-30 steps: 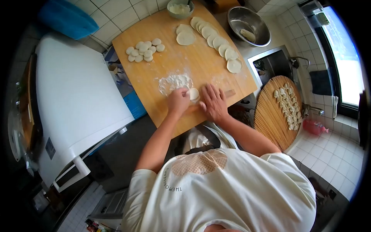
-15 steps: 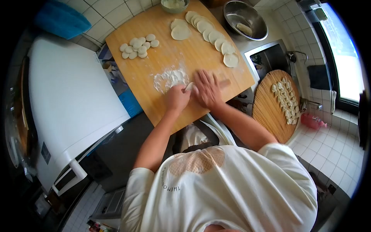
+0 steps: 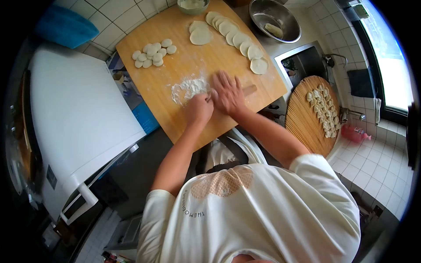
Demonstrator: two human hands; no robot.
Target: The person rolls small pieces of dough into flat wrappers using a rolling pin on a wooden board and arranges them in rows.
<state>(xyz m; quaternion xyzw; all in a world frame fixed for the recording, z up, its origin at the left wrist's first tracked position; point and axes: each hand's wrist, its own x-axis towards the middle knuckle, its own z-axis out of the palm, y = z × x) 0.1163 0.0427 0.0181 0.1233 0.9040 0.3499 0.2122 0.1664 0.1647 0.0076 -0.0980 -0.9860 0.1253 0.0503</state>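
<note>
My left hand (image 3: 199, 108) is closed, its fingertips pinching the edge of a small dough wrapper (image 3: 213, 94) that is mostly hidden between my hands. My right hand (image 3: 228, 93) lies flat with its fingers stretched out, the palm on a wooden rolling pin (image 3: 250, 90). One end of the pin sticks out to the right of that hand. White flour (image 3: 188, 89) is spread on the wooden board (image 3: 175, 125) just beyond my left hand. Several round dough pieces (image 3: 153, 54) sit at the board's left, while rolled wrappers (image 3: 241, 40) overlap in a row at its right.
A glass bowl (image 3: 193, 5) stands at the far edge. To the right are a steel bowl (image 3: 275, 22) with dough inside, a sink (image 3: 302, 61) and a round slatted tray (image 3: 300, 118) bearing dumplings (image 3: 323, 111). A white appliance (image 3: 83, 109) stands at left.
My right hand has shifted slightly up and left over the rolling pin, and more of the pin's end shows. The left hand stays at the wrapper. The whole view has shifted slightly.
</note>
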